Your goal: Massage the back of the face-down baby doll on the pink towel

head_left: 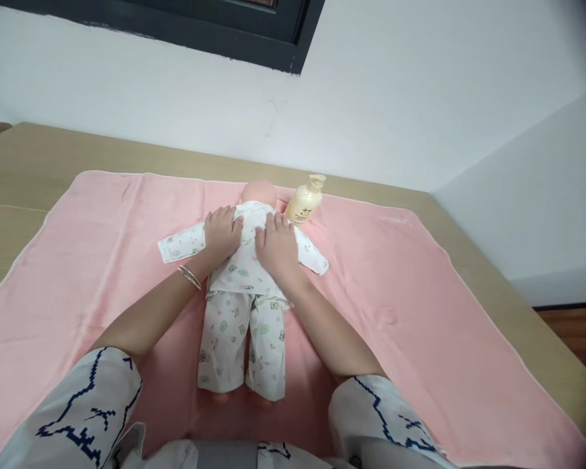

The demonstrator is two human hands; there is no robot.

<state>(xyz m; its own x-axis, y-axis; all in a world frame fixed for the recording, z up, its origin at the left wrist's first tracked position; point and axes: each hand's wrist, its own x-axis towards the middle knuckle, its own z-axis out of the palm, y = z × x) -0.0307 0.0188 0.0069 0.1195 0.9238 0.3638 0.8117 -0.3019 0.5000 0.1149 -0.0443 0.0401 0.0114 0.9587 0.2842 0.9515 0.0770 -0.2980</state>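
Note:
A baby doll (243, 286) in white printed pyjamas lies on a pink towel (395, 286), head away from me and feet toward me. My left hand (221, 234) rests flat on the doll's upper left side near the shoulder, fingers stretched out. My right hand (276, 246) lies flat on the doll's upper right side, fingers together and extended. Both palms press on the pyjama top. A thin bangle (189, 277) sits on my left wrist. The doll's bare head (258, 191) shows just past my fingertips.
A cream pump bottle (305, 201) lies tilted on the towel right of the doll's head. The towel covers a tan table (508, 293) set against a white wall. Wooden floor (576, 332) shows at the right. A dark window frame (224, 29) is above.

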